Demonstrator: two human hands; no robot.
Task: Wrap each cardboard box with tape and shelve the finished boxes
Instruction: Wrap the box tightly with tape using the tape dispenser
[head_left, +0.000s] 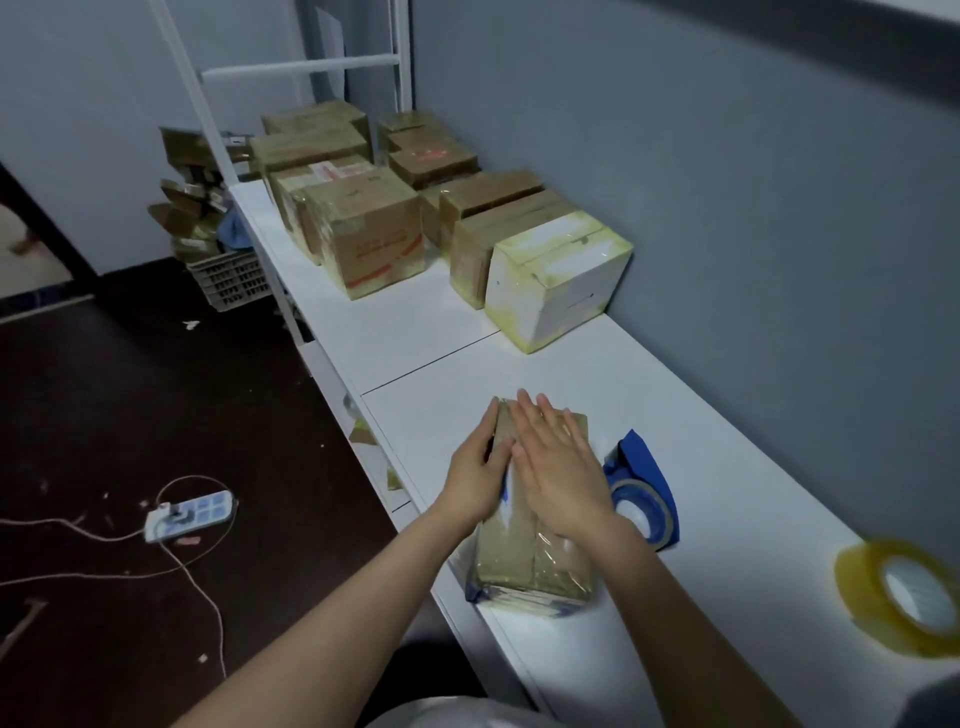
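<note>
One head-worn view looks forward and down from above the near end of the shelf (701, 405), close over it, facing along it toward the boxes (374, 234) at its far end.

I'm counting roughly nine taped boxes (363, 234) sitting at the far end (they're overlapping, so no exact number). One more box (535, 564) is lying under two hands, left hand (475, 478) and right hand (563, 470). Two tape rolls are sitting nearby: blue roll (644, 499), yellowish roll (901, 597). One power strip (189, 515) is lying below.
</note>
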